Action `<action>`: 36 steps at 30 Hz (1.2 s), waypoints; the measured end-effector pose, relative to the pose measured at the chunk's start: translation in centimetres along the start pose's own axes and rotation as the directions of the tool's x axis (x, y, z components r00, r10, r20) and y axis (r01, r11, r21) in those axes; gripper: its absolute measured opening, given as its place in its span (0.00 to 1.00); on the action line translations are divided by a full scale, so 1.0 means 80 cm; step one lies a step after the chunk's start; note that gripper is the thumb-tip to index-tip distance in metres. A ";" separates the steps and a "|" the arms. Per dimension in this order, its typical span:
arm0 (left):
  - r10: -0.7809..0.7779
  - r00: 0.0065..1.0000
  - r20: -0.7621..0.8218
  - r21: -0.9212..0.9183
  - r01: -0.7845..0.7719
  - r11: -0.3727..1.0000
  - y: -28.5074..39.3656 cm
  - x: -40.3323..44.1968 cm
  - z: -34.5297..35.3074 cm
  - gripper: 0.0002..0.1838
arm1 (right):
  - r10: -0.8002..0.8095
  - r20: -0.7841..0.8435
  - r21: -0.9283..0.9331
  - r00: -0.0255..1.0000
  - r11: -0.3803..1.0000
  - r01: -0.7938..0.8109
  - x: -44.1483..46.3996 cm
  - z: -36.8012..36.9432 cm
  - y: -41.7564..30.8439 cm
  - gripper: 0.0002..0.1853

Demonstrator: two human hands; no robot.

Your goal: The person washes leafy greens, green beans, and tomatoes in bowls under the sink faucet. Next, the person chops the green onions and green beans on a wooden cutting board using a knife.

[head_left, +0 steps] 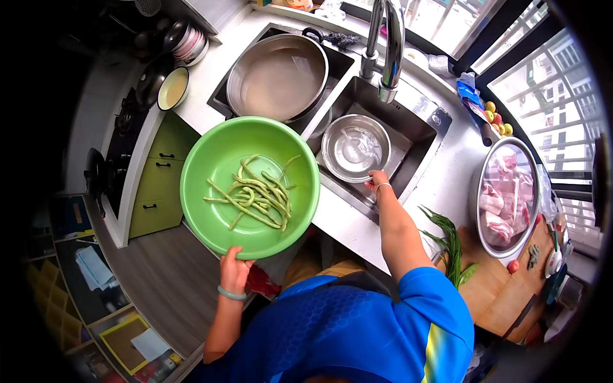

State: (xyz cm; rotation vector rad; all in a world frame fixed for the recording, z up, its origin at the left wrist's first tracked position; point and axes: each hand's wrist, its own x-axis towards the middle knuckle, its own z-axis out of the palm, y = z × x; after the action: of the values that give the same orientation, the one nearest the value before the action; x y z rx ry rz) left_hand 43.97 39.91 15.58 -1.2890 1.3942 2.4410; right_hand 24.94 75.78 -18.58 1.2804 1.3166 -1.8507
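Fingers pinching rims, likely the surest hold, the left hand (235,271) has a round green plastic basin (203,169), probably light, beside the metal sink (403,152), the right hand (378,180) a slippery-looking round steel bowl (332,142) inside that sink.

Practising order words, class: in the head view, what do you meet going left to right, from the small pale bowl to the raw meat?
Small pale bowl → green basin → small metal bowl → long green leaves → raw meat

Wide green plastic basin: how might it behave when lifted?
The basin is probably light, holding just long green beans. With the left hand at one rim edge, it may tip; those loose beans could slide across its smooth floor.
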 end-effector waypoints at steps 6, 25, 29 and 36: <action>0.017 0.998 0.063 0.008 -0.017 1.000 0.015 0.014 -0.008 0.18 | -0.104 -0.041 0.060 0.994 0.993 0.106 -0.075 0.004 -0.035 0.04; -0.205 0.884 0.420 0.231 0.114 0.966 0.007 0.056 0.102 0.20 | -0.542 -0.159 -0.066 0.825 0.840 0.539 -0.397 -0.083 -0.170 0.08; -0.261 0.853 0.451 0.231 0.171 0.958 -0.036 0.075 0.140 0.16 | -0.608 -0.212 -0.124 0.765 0.793 0.596 -0.409 -0.098 -0.176 0.07; -0.292 0.835 0.466 0.213 0.215 0.953 -0.073 0.076 0.176 0.17 | -0.714 -0.169 -0.216 0.679 0.699 0.682 -0.403 -0.112 -0.175 0.09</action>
State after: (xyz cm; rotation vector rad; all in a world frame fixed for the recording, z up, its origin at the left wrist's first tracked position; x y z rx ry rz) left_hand 33.46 51.62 10.90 -0.6854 1.1526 2.2102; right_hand 30.20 86.17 15.73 1.0090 2.2811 -2.0610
